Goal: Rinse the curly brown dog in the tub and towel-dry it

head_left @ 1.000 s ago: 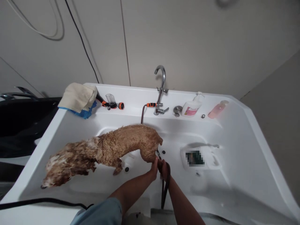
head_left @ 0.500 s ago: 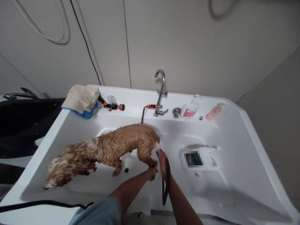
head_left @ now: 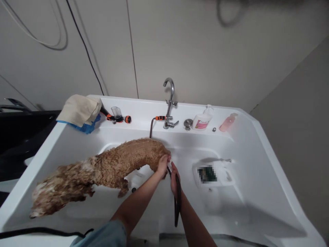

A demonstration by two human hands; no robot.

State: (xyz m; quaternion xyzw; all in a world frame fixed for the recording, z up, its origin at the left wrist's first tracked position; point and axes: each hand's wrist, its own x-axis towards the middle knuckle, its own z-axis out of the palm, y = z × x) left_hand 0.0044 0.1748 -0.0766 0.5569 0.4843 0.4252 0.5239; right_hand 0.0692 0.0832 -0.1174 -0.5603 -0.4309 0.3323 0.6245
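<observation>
A wet dog with curly brown fur (head_left: 133, 156) stands in the white tub, its head at the lower left and its rump towards the middle. Against its rump, my left hand (head_left: 162, 165) is closed, fingers curled on the fur near the tail. My right hand (head_left: 175, 181) grips a dark hose (head_left: 178, 206) just to the right of the rump. The hose loops down past my right wrist. Its outlet end is partly hidden between my hands.
A chrome faucet (head_left: 170, 92) rises from the tub's back ledge. Along that ledge are a beige towel (head_left: 79, 109), an orange-black spray nozzle (head_left: 120, 118), a white pump bottle (head_left: 202, 119) and a pink bottle (head_left: 228, 122). A whitish container (head_left: 223, 176) lies at the tub's right.
My left hand has moved up from the dog's hind paw to its rump. My right hand keeps the hose close by. The whole view has shifted slightly.
</observation>
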